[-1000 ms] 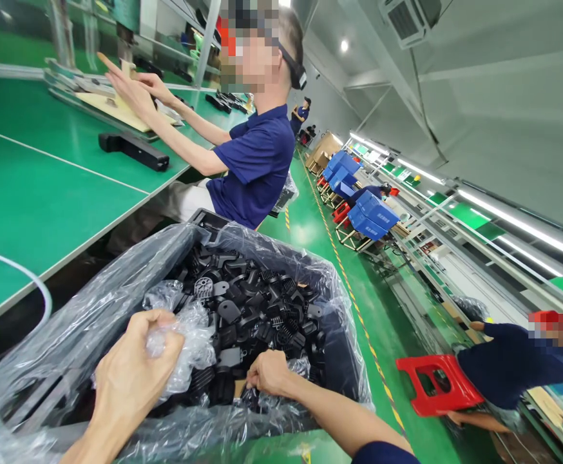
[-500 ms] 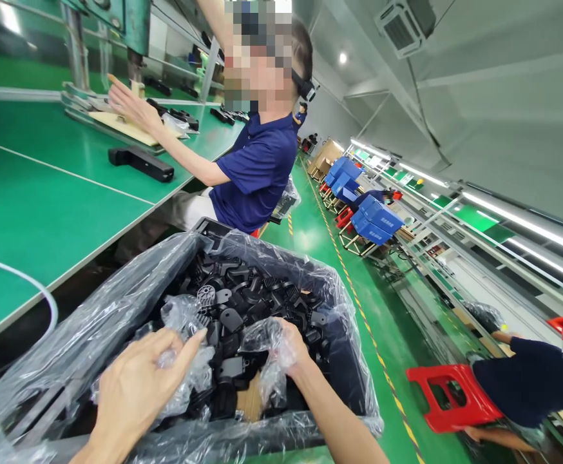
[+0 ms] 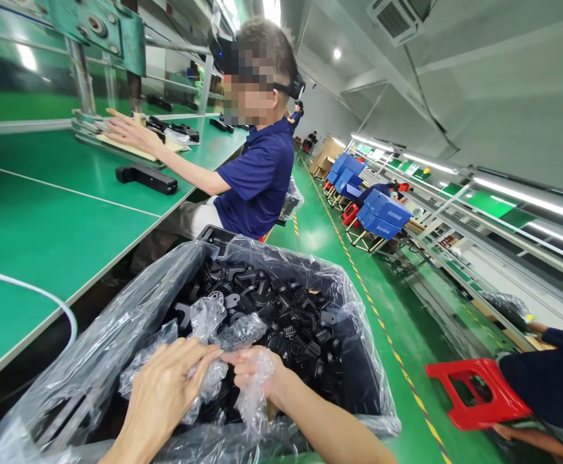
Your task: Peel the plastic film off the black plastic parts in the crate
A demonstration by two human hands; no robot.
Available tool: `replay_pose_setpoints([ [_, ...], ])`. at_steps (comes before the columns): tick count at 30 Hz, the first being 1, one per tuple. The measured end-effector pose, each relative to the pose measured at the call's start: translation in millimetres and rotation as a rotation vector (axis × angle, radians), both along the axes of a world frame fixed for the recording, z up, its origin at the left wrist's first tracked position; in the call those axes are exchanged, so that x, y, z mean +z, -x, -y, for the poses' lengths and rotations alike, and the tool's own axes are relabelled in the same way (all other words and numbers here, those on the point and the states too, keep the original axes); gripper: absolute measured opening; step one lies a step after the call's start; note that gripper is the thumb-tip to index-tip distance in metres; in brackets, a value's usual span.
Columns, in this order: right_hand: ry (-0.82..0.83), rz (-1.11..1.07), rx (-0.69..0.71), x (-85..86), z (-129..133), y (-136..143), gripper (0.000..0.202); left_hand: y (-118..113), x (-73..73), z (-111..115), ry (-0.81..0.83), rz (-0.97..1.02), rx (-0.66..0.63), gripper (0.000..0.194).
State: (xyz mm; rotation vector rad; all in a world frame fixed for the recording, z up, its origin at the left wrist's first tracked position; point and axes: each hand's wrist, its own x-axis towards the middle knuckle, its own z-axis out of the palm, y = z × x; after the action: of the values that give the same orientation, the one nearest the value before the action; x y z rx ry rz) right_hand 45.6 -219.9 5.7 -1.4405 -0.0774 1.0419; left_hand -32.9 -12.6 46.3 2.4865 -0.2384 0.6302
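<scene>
Left hand (image 3: 170,377) sits palm-down over a crumpled clear plastic wad (image 3: 211,380), thumb reaching toward the other hand; can't tell if it's pinching. Right hand (image 3: 257,374) is curled closed on a thin clear plastic bag (image 3: 257,406), part of it hanging below the fist. Fingertips of both meet or nearly meet, can't tell which. Just beyond the grip: heap of small black moulded plastic parts (image 3: 294,316). All of it is inside a black plastic crate lined with clear film (image 3: 366,380), its wall right of the grip. Farther out, left of the grip: green-topped workbench (image 3: 69,238) with an elongated black plastic housing (image 3: 146,178) lying near its edge. Past that, co-worker in navy polo (image 3: 257,183), one hand at a green metal press (image 3: 98,32). Well right of the grip: red plastic stool (image 3: 487,390). Far off: stacked blue boxes (image 3: 382,212).
</scene>
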Motion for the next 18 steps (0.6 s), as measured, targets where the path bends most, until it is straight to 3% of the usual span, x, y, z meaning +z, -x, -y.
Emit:
replay_pose_setpoints([
  [4, 0.218, 0.166, 0.004, 13.0, 22.8, -13.6, 0.042, 1.6, 11.8, 3.9, 0.083, 0.043, 0.034, 0.021],
  [7, 0.521, 0.434, -0.111, 19.2, 59.0, -33.0, 0.040, 2.7, 18.0, 5.6, 0.152, 0.075, 0.113, 0.019],
  [9, 0.733, 0.584, -0.111, 18.7, 82.3, -40.9, 0.037, 4.2, 21.4, 4.9, 0.197, 0.110, 0.162, 0.020],
  [12, 0.969, 0.742, 0.043, 10.2, 100.8, -37.8, 0.029, 6.8, 25.2, 3.1, 0.295, 0.143, 0.250, 0.022],
  [14, 1.077, 0.830, 0.183, 1.7, 100.2, -30.7, 0.026, 7.1, 26.0, 2.8, 0.299, 0.141, 0.233, 0.022],
  [18, 1.261, 0.928, 0.425, -11.0, 85.4, -26.4, 0.043, 5.2, 24.2, 4.2, 0.248, 0.128, 0.200, 0.023],
])
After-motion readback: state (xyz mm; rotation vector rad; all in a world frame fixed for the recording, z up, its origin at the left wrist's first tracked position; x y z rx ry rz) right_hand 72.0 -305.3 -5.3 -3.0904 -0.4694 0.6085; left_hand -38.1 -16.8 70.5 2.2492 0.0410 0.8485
